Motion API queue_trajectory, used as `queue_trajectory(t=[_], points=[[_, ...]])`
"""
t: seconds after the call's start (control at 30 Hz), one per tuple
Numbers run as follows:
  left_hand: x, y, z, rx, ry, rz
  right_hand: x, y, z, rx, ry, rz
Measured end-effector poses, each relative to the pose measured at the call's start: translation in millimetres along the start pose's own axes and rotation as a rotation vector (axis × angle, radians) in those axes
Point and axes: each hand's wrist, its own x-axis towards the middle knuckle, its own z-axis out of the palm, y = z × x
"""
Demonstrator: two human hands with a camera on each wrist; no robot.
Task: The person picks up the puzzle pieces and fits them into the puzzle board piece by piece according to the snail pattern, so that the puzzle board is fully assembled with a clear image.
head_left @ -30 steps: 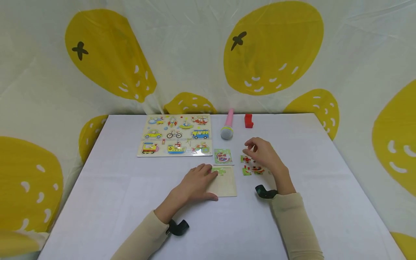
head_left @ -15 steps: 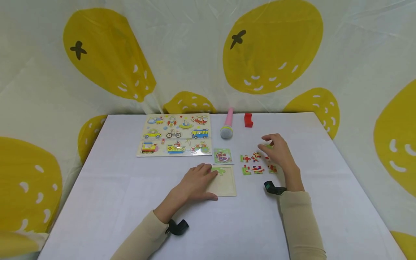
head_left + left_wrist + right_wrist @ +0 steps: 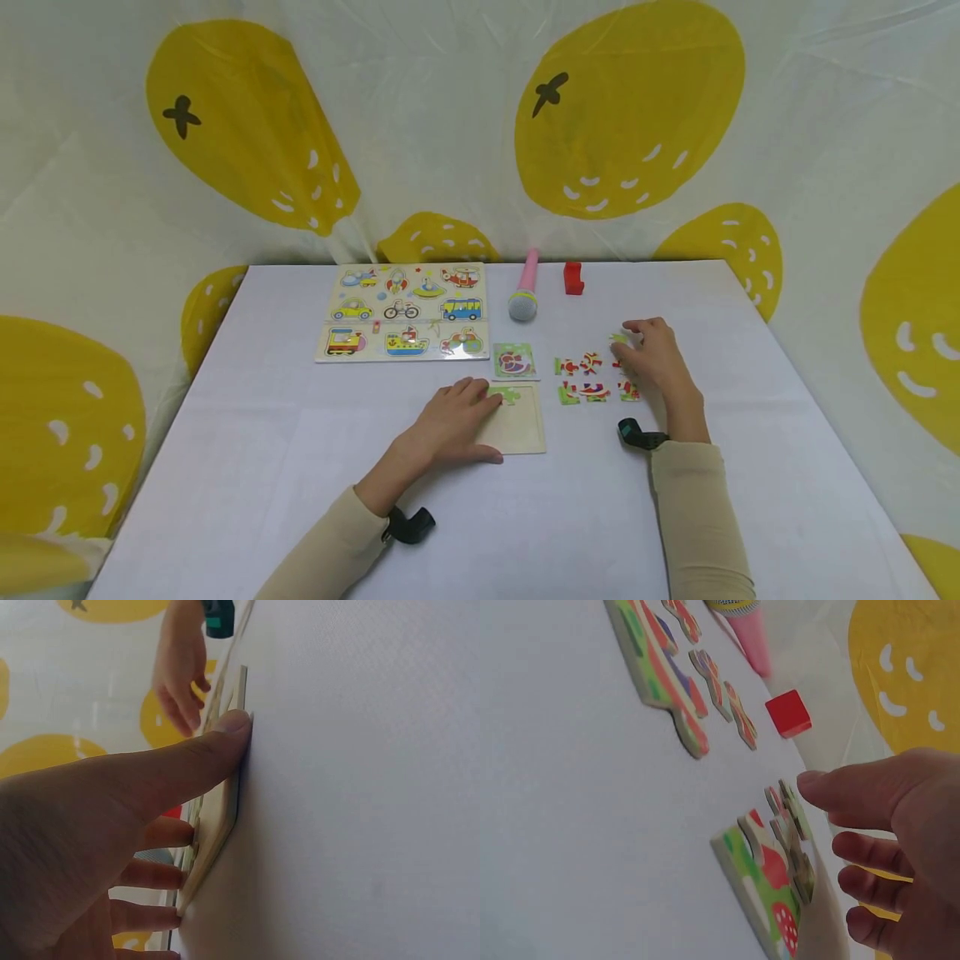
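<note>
Wooden tray [image 3: 528, 433] rests on the worktop [image 3: 577, 517], touched by the left hand [image 3: 456, 421], fingers spread; the right hand [image 3: 658, 358], thumb and fingers parted, appears unladen beside a green puzzle piece [image 3: 618, 339]. Choosing pieces seems underway; next probably needs a careful pinch.

There is room between the tray [image 3: 523, 432] and puzzle pieces [image 3: 595, 389]; the left hand [image 3: 456, 423] obstructs leftward.

Left hand [image 3: 452, 423] spread, right hand [image 3: 660, 360] loosely bent, both arms [image 3: 697, 517] extended forward.
</note>
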Motion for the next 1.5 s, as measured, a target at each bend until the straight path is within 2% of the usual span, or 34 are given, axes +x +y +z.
queue_trajectory(t=[0.2,0.47,1.0,1.2,1.5], points=[[0.3,-0.3,0.7,0.001,0.0,-0.003,0.6,6.5,0.3,-0.05,-0.013,0.006],[0.5,-0.9,1.3,0.001,0.003,-0.004,2.2,6.7,1.2,-0.042,-0.006,0.002],[-2.1,-0.2,2.0,0.006,0.012,-0.007,0.5,6.6,3.1,-0.065,-0.054,-0.023],[-2.4,-0.6,4.8,0.012,0.034,0.013,-1.9,4.7,3.6,-0.028,-0.057,-0.008],[-0.2,-0.6,4.0,0.014,0.016,0.008,-1.7,1.6,-1.0,0.043,-0.029,0.027]])
